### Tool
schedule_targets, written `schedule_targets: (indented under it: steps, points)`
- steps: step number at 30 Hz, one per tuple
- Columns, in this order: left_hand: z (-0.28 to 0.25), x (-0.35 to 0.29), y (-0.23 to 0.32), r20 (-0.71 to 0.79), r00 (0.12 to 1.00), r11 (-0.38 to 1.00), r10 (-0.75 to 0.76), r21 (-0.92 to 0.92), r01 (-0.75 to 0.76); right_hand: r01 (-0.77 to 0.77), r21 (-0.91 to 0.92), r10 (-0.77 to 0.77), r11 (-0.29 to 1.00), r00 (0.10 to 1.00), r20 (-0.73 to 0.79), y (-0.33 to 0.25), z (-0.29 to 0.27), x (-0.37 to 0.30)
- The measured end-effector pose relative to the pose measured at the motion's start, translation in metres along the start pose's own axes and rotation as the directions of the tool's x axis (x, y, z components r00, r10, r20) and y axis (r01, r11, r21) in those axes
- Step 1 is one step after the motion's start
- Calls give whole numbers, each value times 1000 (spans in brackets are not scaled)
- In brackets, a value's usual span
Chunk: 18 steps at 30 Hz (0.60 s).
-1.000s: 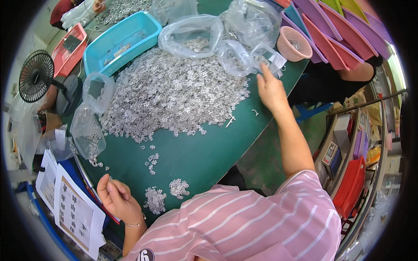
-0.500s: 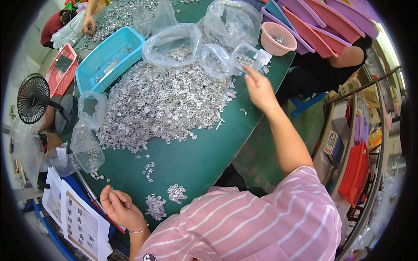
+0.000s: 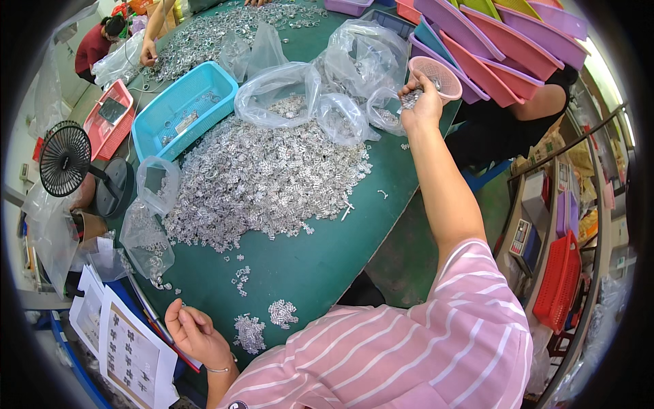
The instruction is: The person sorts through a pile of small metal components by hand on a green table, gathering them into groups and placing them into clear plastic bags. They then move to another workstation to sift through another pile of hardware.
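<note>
Small silvery pieces (image 3: 410, 99), clustered loosely in the right hand (image 3: 425, 108)

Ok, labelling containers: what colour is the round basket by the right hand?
The round basket is pale pink, head view.

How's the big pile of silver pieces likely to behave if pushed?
The pile would probably shift and spread, not move as one: it looks loosely heaped. Stray pieces near it look flattish, so they'd likely slide rather than roll.
</note>
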<state>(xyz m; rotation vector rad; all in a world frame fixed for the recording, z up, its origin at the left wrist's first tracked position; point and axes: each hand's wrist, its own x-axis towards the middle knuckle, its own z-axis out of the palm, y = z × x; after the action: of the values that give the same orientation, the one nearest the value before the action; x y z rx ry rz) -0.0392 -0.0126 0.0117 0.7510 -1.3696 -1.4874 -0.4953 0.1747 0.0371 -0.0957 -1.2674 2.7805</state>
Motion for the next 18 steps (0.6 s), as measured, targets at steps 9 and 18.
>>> schedule_targets:
  steps: [9, 18]
  points:
    - [-3, -1, -3, 17, 1000, 1000, 0, -7, 0, 88, -62, -88, 994, 996, 6, 8, -4, 8]
    - [-2, -4, -2, -46, 999, 999, -18, -33, 16, 132, -91, -121, 987, 985, 120, 19, -6, 18]
